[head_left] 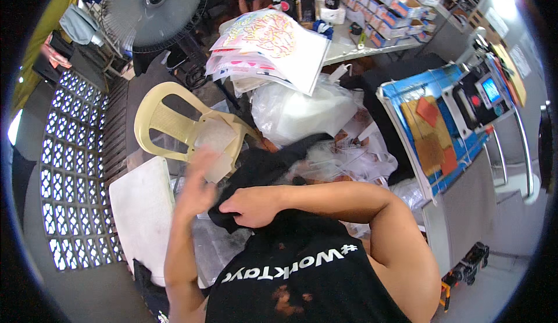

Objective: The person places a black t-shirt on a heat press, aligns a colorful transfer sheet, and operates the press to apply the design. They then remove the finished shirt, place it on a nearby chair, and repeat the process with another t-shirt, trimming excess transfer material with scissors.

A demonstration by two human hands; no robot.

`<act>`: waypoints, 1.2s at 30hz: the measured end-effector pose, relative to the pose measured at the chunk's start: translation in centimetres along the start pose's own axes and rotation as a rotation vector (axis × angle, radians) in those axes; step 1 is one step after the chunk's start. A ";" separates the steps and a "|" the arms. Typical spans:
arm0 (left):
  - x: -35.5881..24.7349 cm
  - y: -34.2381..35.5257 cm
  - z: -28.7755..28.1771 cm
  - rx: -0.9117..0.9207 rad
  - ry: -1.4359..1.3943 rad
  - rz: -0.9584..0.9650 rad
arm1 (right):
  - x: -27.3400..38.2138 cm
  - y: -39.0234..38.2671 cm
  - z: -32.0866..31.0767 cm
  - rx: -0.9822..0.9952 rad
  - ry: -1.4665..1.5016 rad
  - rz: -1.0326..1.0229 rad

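A piece of black fabric [261, 163] hangs bunched in front of my body, spreading away toward a clear plastic bag. My right hand [253, 206] reaches across my chest with its fingers closed on the near part of this fabric. Just left of it, my left hand [199, 183] is raised and smeared by motion, so its fingers cannot be made out. Beyond the left hand stands a cream plastic chair [168, 126] with pale, flat sheets [216, 134] on its seat. Beside my left forearm lies a white, flat pad [139, 206].
A heat press [471, 105] stands at right, with a blue surface [401, 90] beside it. Ahead are a stack of printed sheets [273, 41] and a stuffed plastic bag [302, 111]. A large fan [154, 9] is at far left. Small boxes [386, 9] fill the back table.
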State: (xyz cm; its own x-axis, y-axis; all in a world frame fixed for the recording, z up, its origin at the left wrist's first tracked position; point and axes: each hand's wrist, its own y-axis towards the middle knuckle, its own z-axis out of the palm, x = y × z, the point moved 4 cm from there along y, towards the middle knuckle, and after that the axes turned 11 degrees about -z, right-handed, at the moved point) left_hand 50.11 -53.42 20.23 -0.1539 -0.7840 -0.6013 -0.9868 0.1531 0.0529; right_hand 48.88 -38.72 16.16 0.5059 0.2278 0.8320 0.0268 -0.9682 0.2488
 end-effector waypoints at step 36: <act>-63.5 14.7 35.2 0.479 -0.593 0.674 | 56.4 -73.1 24.1 -1.864 -1.195 1.637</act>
State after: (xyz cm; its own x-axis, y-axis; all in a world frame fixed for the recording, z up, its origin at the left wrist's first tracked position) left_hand 47.20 19.81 31.15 -0.4919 -0.0407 -0.8697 -0.5597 0.7799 0.2800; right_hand 96.25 42.38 33.00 -0.5275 -0.7121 0.4633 -0.4920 0.7007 0.5167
